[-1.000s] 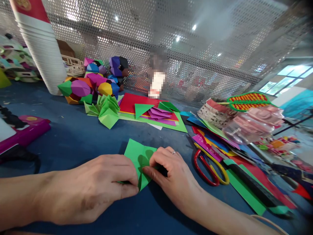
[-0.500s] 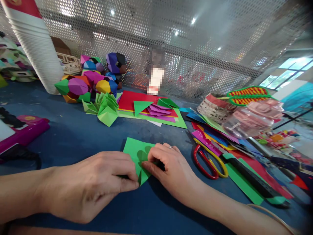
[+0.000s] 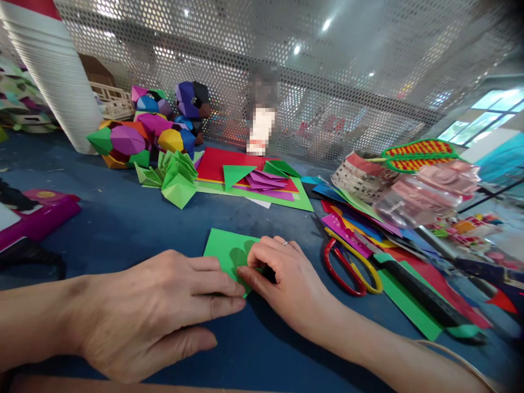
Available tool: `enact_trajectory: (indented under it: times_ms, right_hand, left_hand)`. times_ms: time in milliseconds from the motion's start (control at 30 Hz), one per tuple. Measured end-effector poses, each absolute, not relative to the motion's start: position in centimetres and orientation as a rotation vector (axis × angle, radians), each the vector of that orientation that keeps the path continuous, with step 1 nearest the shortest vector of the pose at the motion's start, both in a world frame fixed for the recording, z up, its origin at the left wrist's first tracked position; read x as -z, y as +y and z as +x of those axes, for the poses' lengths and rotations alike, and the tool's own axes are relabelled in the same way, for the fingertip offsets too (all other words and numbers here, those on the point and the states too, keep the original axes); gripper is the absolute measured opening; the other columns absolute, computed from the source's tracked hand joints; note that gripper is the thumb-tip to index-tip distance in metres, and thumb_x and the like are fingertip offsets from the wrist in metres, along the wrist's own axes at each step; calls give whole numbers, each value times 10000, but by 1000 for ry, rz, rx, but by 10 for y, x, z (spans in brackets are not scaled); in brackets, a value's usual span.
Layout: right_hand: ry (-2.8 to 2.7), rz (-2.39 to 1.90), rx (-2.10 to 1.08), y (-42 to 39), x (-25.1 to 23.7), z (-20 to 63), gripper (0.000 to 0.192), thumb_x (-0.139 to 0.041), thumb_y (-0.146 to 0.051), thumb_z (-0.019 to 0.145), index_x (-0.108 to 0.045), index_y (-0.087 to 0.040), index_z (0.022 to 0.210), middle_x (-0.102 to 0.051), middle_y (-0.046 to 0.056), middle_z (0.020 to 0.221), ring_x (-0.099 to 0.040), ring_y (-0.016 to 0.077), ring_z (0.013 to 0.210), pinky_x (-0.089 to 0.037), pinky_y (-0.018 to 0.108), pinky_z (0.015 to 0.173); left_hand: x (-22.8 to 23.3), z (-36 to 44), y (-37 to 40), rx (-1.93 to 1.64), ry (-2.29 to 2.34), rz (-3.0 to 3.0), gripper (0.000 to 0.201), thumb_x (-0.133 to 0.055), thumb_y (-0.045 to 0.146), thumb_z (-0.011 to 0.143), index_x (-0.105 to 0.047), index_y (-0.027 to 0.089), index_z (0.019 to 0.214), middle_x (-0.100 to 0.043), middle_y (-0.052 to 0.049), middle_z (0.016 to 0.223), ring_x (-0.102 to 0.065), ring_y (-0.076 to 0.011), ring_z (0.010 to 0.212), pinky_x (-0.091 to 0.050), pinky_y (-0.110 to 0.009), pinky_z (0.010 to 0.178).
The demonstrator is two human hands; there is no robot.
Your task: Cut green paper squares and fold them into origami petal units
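Observation:
A green sheet of paper (image 3: pixel 223 246) lies on the blue tabletop in front of me, its near part folded and partly covered by both hands. Over its near edge my left hand (image 3: pixel 164 311) lies flat, fingers stretched out and pressing the paper, thumb held apart. At the right edge my right hand (image 3: pixel 282 273) has its fingers curled, thumb and fingertips gripping the same paper. A ring shows on one of its fingers.
Scissors (image 3: pixel 346 267) with red and yellow handles and a black-and-teal cutter (image 3: pixel 426 295) lie right, among coloured sheets. Beyond are folded light-green paper pieces (image 3: pixel 178 177), a red sheet (image 3: pixel 221 164) and a clear pink bottle (image 3: pixel 426 196). A purple tool (image 3: pixel 49 215) sits left.
My left hand has gone from pinching the near corner to lying flat, its thumb now apart. The near corner is folded up, away from me. My right hand stays nearly in place.

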State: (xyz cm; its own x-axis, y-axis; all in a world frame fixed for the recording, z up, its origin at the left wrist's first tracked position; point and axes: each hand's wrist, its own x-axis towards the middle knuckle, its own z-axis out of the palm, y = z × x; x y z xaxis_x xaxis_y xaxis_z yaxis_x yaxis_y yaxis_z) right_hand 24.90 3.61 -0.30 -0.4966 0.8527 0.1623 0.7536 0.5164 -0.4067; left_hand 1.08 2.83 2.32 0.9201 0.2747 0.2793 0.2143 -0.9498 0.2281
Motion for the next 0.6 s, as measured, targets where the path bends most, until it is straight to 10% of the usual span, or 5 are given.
enact_trajectory:
  times_ms: [600]
  right_hand:
    - [-2462, -1380, -337, 34, 4, 248, 264, -645, -342, 1007, -546, -208, 803, -634, -19, 866, -537, 193, 824, -299, 347, 753]
  left_hand:
    - [-2, 12, 25, -562, 407, 2746, 441, -611, 324, 930, -581, 195, 1350, -716, -144, 1192, -668, -295, 1038, -599, -362, 713]
